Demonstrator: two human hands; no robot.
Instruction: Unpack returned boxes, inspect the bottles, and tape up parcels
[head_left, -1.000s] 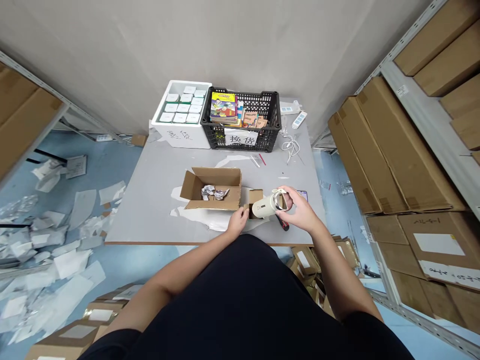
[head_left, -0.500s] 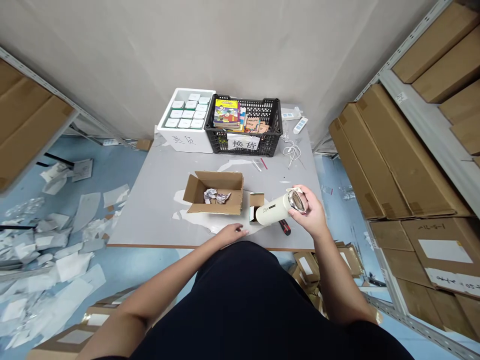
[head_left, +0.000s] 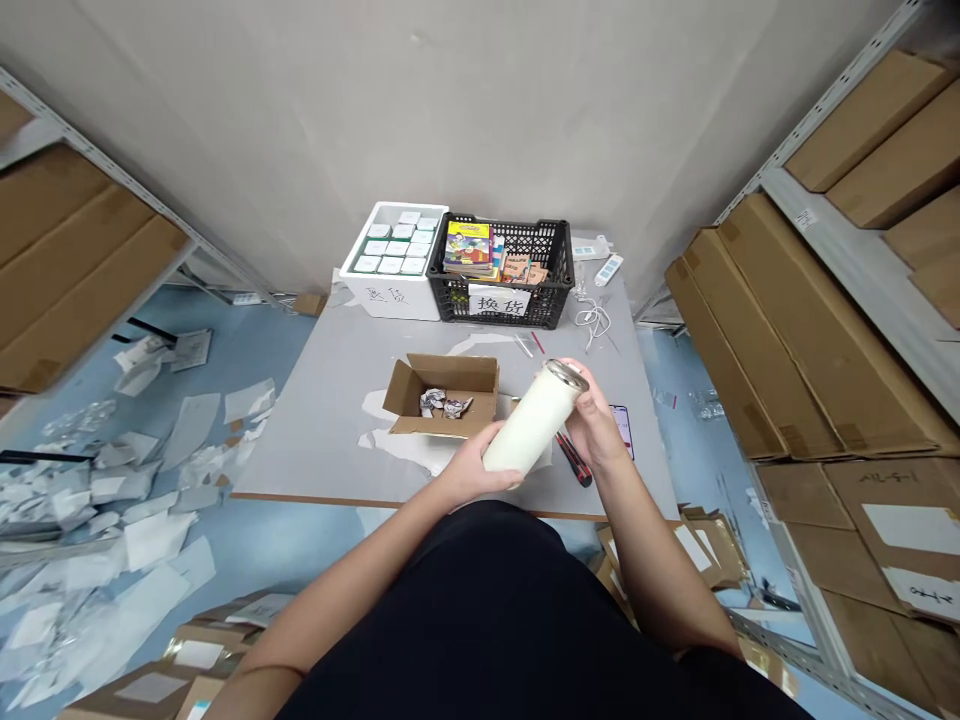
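A cream bottle [head_left: 531, 422] with a shiny metal top is held tilted above the table, its top toward the upper right. My left hand [head_left: 477, 470] wraps round its lower end. Near the top, my right hand [head_left: 595, 418] grips it from the right side. Left of the bottle an open cardboard box [head_left: 444, 398] holds crumpled paper [head_left: 444, 403]. Below my right hand lies a red and black tool [head_left: 574, 460]. The small box behind the bottle is mostly hidden.
At the table's [head_left: 322, 400] back stand a white foam box [head_left: 396, 303] of small boxes and a black crate [head_left: 555, 305] with books. A phone [head_left: 622, 430], white cable [head_left: 594, 318] and power strips lie to the right. Shelves of cartons flank both sides.
The bottle has moved up and left, away from the small box, and turned more upright. My left hand has risen from the table edge and taken hold of its lower end. The phone now shows.
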